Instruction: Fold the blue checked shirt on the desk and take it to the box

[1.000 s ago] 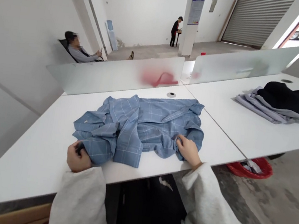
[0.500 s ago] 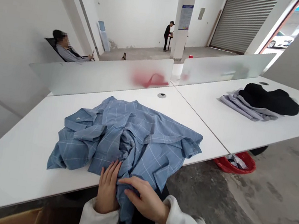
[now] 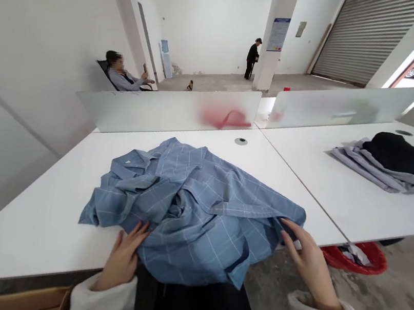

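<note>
Crumpled light-blue checked cotton shirt [image 3: 191,209] on white tabletop [image 3: 45,219], both hands at its near edge.

Shirt lies in a loose heap w/ collar toward far left, near hem spilling over the tabletop's front edge. Left hand [image 3: 124,256], fingers spread & flat, rests on tabletop, fingertips touching/just under shirt's near-left fold; not gripping. Right hand [image 3: 306,260] open too, fingers stretched out, tips touching shirt's right corner at the tabletop edge. Both arms in light grey sleeves. Behind shirt: round cable grommet [image 3: 240,141], then frosted divider panel [image 3: 167,110]. On the adjoining tabletop, well apart to the right: folded lilac-grey garment [image 3: 375,172] w/ black garment [image 3: 409,156] on top. Red plastic basket [image 3: 359,254] on floor below. Far back: one person seated [image 3: 123,75], another standing [image 3: 251,58].
</note>
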{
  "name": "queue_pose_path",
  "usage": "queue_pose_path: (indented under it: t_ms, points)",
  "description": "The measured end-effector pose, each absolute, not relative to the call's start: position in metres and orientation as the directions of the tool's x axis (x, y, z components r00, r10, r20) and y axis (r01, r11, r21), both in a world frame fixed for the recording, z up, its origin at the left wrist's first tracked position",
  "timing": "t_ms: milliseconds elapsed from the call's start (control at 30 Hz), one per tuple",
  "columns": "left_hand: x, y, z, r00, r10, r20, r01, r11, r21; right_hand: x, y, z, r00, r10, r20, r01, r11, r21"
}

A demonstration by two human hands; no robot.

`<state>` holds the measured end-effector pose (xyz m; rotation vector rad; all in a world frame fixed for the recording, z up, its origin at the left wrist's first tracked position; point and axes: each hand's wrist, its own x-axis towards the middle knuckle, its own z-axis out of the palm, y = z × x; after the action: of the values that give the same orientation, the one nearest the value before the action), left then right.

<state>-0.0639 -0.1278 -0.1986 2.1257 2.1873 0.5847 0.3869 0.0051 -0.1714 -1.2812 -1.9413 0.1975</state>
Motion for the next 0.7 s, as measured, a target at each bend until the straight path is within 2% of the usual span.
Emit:
queue_pose_path:
  t_ms: [100, 200, 333, 500, 600, 700]
  points:
    - [-0.092, -0.109, -0.182, -0.246, 0.954, 0.168, 0.911, 0.169, 0.377, 0.372, 0.000, -0.185, -0.266, 0.812, 0.520, 0.739, 0.518, -0.431]
    - [-0.102, -0.093, -0.171, -0.346, 0.914, 0.209, 0.877, 0.237, 0.417, 0.340, -0.009, -0.192, -0.329, 0.793, 0.512, 0.757, 0.546, -0.359]
    - [-0.099, -0.093, -0.169, -0.340, 0.888, 0.310, 0.871, 0.173, 0.460, 0.317, -0.017, -0.183, -0.328, 0.803, 0.498, 0.690, 0.564, -0.454]
    - [-0.090, -0.104, -0.160, -0.504, 0.824, 0.257, 0.729, 0.247, 0.639, 0.331, -0.012, -0.177, -0.096, 0.832, 0.547, 0.669, 0.461, -0.583]
    - [-0.087, -0.106, -0.152, -0.609, 0.762, 0.221, 0.621, 0.285, 0.730, 0.340, -0.003, -0.188, -0.068, 0.840, 0.538, 0.730, 0.409, -0.547]
    - [-0.087, -0.105, -0.150, -0.659, 0.716, 0.231, 0.574, 0.280, 0.770, 0.342, 0.002, -0.192, -0.145, 0.834, 0.533, 0.772, 0.432, -0.466]
